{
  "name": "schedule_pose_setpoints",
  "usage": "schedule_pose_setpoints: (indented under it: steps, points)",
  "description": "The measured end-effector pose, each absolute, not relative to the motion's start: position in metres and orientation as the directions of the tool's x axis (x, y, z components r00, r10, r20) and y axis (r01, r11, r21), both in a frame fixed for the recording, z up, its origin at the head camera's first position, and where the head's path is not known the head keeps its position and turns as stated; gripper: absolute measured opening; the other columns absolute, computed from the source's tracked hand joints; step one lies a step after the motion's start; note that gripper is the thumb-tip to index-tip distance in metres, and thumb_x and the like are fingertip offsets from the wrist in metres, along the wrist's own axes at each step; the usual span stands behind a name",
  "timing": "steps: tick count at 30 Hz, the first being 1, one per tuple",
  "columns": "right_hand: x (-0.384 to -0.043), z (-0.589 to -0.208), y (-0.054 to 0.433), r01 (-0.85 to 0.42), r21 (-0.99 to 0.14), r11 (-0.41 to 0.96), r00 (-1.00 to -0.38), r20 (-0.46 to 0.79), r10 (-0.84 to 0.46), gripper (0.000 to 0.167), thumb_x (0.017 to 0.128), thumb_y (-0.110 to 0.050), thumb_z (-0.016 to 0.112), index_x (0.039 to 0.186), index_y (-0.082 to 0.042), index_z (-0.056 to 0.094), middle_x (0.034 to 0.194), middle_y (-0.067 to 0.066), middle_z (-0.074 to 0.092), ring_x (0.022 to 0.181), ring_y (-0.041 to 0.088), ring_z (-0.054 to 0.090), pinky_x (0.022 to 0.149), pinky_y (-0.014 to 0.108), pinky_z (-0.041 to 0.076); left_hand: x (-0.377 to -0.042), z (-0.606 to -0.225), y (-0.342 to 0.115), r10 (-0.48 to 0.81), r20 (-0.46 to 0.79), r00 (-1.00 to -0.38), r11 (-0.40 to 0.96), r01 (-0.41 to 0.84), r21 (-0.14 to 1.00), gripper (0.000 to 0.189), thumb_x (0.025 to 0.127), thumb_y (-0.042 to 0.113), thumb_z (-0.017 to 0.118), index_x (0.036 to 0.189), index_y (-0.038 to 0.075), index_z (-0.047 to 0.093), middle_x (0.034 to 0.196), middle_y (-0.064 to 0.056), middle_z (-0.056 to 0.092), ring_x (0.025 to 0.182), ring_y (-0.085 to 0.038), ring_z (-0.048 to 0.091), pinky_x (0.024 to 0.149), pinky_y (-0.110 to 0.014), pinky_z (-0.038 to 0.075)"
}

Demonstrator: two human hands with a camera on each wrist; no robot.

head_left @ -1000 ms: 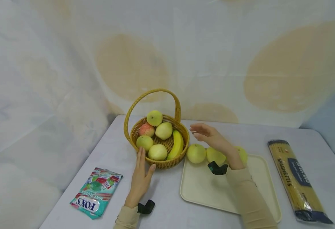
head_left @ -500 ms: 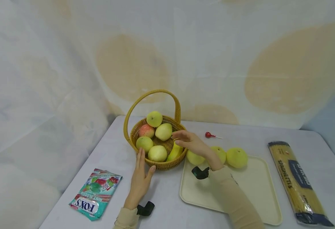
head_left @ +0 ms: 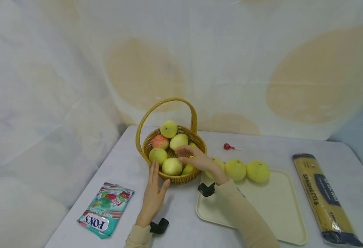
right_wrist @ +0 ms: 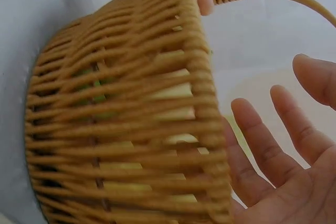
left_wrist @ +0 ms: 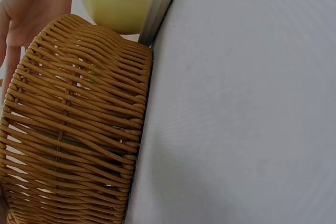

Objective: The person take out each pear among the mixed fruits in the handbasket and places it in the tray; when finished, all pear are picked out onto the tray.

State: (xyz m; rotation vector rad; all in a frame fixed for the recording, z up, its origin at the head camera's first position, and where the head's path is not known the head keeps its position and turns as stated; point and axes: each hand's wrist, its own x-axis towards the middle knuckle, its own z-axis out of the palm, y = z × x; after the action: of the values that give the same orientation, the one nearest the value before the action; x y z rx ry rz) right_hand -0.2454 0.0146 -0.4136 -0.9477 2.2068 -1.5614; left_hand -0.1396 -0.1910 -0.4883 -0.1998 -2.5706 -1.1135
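A woven basket with a tall handle holds a banana, a peach and several pale green round fruits. At its near left side my left hand rests straight fingers against the rim. The left wrist view is filled by the basket's weave. Over the right part of the basket reaches my right hand, partly covering the banana. In the right wrist view this hand has spread, slightly bent fingers and holds nothing.
Three yellow-green fruits line the far edge of a cream tray right of the basket. A red lollipop lies behind them. A spaghetti pack is at far right, a Fox's candy bag at left.
My right hand has moved left from above the tray's far edge to over the basket, uncovering the lollipop and tray fruits. The left hand stays at the basket.
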Motion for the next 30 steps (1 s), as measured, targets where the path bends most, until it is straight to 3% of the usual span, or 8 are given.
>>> schedule_pose_setpoints:
  steps: [9,15,24,30]
  points:
    - [-0.244,-0.419,-0.008,-0.342,-0.902,0.262,-0.721,0.073,-0.689,0.043,0.097,-0.023,0.059,0.135,-0.005,0.053,0.137,0.014,0.057,0.129,0.030,0.051,0.104,0.045,0.045,-0.140,-0.487,-0.193,-0.009,0.344,-0.939,0.701,0.240,0.671,0.076,0.099,0.033,0.054,0.157,0.010,0.010,0.165,-0.011,0.007,0.148,-0.041,0.014,0.113,-0.062,0.026]
    - [-0.247,-0.423,-0.014,-0.355,-0.887,0.296,-0.709,0.049,-0.703,0.040,0.095,-0.019,0.062,0.133,-0.006,0.056,0.135,0.011,0.058,0.128,0.027,0.052,0.105,0.044,0.044,-0.139,-0.489,-0.190,-0.011,0.338,-0.941,0.689,0.238,0.684,0.076,0.099,0.032,0.055,0.157,0.010,0.011,0.164,-0.011,0.008,0.148,-0.040,0.013,0.113,-0.062,0.025]
    - [-0.251,-0.426,-0.026,-0.386,-0.835,0.391,-0.665,-0.041,-0.745,0.045,0.090,-0.022,0.068,0.133,-0.016,0.057,0.142,0.008,0.053,0.131,0.028,0.048,0.108,0.049,0.039,-0.138,-0.491,-0.190,0.000,0.355,-0.935,0.698,0.254,0.670,0.076,0.099,0.034,0.053,0.157,0.014,0.008,0.164,-0.010,0.008,0.148,-0.040,0.015,0.111,-0.062,0.029]
    - [-0.252,-0.427,-0.032,-0.386,-0.821,0.421,-0.689,-0.047,-0.723,0.050,0.087,-0.020,0.073,0.134,-0.019,0.056,0.142,0.004,0.053,0.126,0.024,0.050,0.104,0.045,0.041,-0.138,-0.489,-0.193,0.006,0.346,-0.938,0.695,0.253,0.673,0.076,0.100,0.035,0.052,0.157,0.016,0.006,0.165,-0.008,0.006,0.149,-0.040,0.013,0.112,-0.062,0.027]
